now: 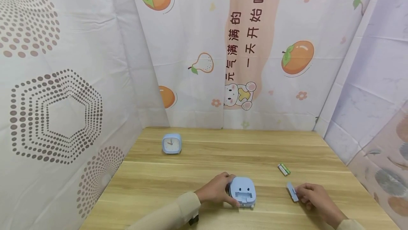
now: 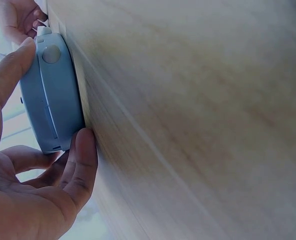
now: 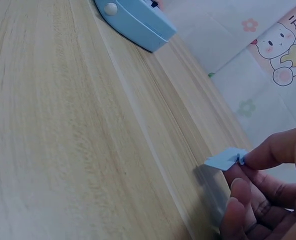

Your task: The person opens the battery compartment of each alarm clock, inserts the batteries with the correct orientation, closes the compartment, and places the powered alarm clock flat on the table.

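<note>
A light-blue clock (image 1: 243,182) lies on the table with its back up and its battery compartment (image 1: 244,196) uncovered. Two dark round spots show above the compartment, while the clock's face is hidden. My left hand (image 1: 218,188) holds the clock by its left side, thumb at the near edge; the left wrist view shows the fingers around its rounded side (image 2: 55,90). To the right, my right hand (image 1: 316,198) pinches a small light-blue battery cover (image 1: 291,191) between thumb and fingers. In the right wrist view the cover (image 3: 223,159) is tilted close over the wood.
Two small batteries, one white (image 1: 282,170) and one green (image 1: 285,168), lie side by side beyond the right hand. Another light-blue clock (image 1: 171,144) stands at the back left, its dial facing me. Printed curtains (image 1: 197,116) border the wooden table (image 1: 216,152) behind and on both sides.
</note>
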Available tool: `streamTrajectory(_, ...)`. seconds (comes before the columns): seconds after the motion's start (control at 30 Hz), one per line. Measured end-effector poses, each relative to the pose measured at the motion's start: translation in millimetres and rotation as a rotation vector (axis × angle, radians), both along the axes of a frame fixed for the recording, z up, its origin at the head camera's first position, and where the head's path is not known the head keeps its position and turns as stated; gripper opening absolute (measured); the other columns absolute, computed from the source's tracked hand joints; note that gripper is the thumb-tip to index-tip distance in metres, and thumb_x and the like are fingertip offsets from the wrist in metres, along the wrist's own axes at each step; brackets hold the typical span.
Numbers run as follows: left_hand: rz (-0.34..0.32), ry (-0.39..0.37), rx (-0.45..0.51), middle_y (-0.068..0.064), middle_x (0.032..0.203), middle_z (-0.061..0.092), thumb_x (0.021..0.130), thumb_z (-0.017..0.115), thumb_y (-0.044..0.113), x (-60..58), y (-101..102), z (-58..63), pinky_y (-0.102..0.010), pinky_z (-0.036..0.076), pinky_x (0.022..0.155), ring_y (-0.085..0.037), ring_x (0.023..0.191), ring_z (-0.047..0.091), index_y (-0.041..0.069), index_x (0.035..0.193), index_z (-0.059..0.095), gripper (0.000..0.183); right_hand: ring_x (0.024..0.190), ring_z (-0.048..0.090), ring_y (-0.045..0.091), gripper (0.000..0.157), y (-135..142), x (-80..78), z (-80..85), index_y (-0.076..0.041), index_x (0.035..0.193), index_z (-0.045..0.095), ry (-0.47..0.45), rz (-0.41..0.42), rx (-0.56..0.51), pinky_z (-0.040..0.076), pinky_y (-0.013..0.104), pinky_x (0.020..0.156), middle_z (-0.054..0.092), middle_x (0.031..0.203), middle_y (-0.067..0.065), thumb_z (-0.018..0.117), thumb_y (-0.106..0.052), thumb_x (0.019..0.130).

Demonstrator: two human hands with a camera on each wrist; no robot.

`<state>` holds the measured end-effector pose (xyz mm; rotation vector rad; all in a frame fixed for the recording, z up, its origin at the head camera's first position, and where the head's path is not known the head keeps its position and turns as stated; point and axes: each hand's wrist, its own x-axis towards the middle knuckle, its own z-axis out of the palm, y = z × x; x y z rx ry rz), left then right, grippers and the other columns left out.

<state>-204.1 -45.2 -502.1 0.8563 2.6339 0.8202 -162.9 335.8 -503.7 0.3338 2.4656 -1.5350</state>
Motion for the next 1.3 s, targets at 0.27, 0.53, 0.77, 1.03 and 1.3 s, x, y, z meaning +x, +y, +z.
streamTrajectory(0.27, 0.0, -0.002, 0.005, -0.001, 0.134, 0.057, 0.072, 0.092, 0.05, 1.4, 0, 2.4, -0.027, 0.047, 0.101, -0.006, 0.113, 0.055, 0.009, 0.153, 0.048, 0.101, 0.061, 0.047, 0.014, 0.026, 5, 1.5, -3.0, 0.006, 0.105, 0.072, -0.018, -0.007, 0.049, 0.043, 0.025, 0.054, 0.054, 0.07, 0.001, 0.061, -0.017, 0.1)
streamTrajectory(0.53, 0.0, -0.006, 0.003, -0.002, 0.134, 0.057, 0.072, 0.092, 0.052, 1.7, 0, 1.1, -0.027, 0.047, 0.101, -0.006, 0.113, 0.055, 0.01, 0.154, 0.047, 0.103, 0.063, 0.05, 0.015, 0.029, 10, 1.9, -3.7, 0.009, 0.111, 0.069, -0.033, -0.002, 0.038, 0.047, 0.026, 0.055, 0.063, 0.085, 0.003, 0.058, -0.016, 0.101)
streamTrajectory(0.77, 0.008, -0.007, -0.003, -0.002, 0.134, 0.057, 0.071, 0.092, 0.052, 2.2, 0, 2.3, -0.028, 0.046, 0.102, -0.007, 0.114, 0.054, 0.009, 0.155, 0.046, 0.104, 0.061, 0.05, 0.013, 0.028, 12, 2.5, -5.7, 0.01, 0.11, 0.067, -0.023, 0.006, 0.023, 0.049, 0.024, 0.052, 0.06, 0.084, 0.006, 0.059, -0.014, 0.1)
streamTrajectory(1.03, 0.004, -0.004, -0.021, -0.002, 0.133, 0.057, 0.072, 0.092, 0.052, 2.2, 0, 1.7, -0.026, 0.047, 0.101, -0.005, 0.112, 0.054, 0.01, 0.155, 0.045, 0.105, 0.061, 0.051, 0.015, 0.024, 11, 1.4, -10.6, 0.008, 0.103, 0.067, -0.039, -0.017, 0.081, 0.051, 0.026, 0.054, 0.057, 0.079, 0.006, 0.059, -0.014, 0.1)
streamTrajectory(1.3, 0.012, -0.014, -0.008, -0.001, 0.134, 0.057, 0.072, 0.091, 0.054, 0.3, 0, 1.8, -0.028, 0.047, 0.102, -0.006, 0.114, 0.054, 0.011, 0.155, 0.046, 0.104, 0.059, 0.05, 0.012, 0.025, 10, -1.2, -5.4, 0.012, 0.103, 0.065, -0.021, 0.009, 0.047, 0.051, 0.025, 0.053, 0.058, 0.079, 0.006, 0.059, -0.012, 0.099)
